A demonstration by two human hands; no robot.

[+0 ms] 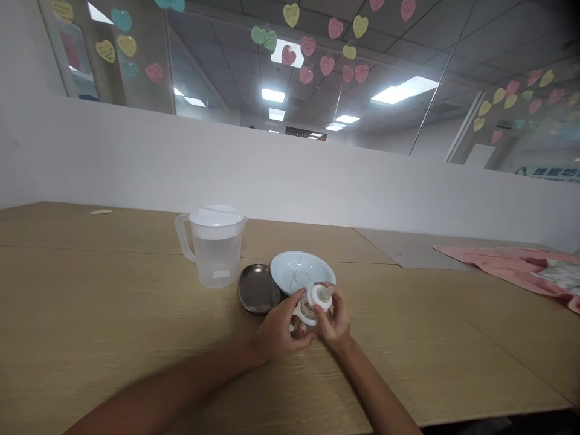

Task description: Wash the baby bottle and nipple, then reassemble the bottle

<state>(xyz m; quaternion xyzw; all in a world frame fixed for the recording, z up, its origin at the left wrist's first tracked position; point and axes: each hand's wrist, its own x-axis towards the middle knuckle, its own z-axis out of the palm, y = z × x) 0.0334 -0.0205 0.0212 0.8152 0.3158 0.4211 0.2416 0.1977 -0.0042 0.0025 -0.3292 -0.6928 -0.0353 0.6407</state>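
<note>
My left hand (pixel 281 329) is wrapped round the clear body of a baby bottle (pixel 301 328), which has a white ring near its neck. In my right hand (pixel 338 317), the fingers grip a white collar with a pale nipple (pixel 321 295). That nipple collar sits tilted at the bottle's mouth, and part of the neck shows beside it. Whether the two parts touch, I cannot tell. Just beyond my hands stands a pale blue-white bowl (pixel 324 270) with a thin stick-like thing in it. A dark metal tray (pixel 258 290) lies left of the bowl.
A lidded translucent plastic pitcher (pixel 217 254) stands on the wooden table (pixel 136 338), left of the tray. Pink cloth (pixel 493 260) lies at the far right. At the back, a white wall (pixel 294 175) with glass above it bounds the table. A small flat piece (pixel 101 212) lies back left.
</note>
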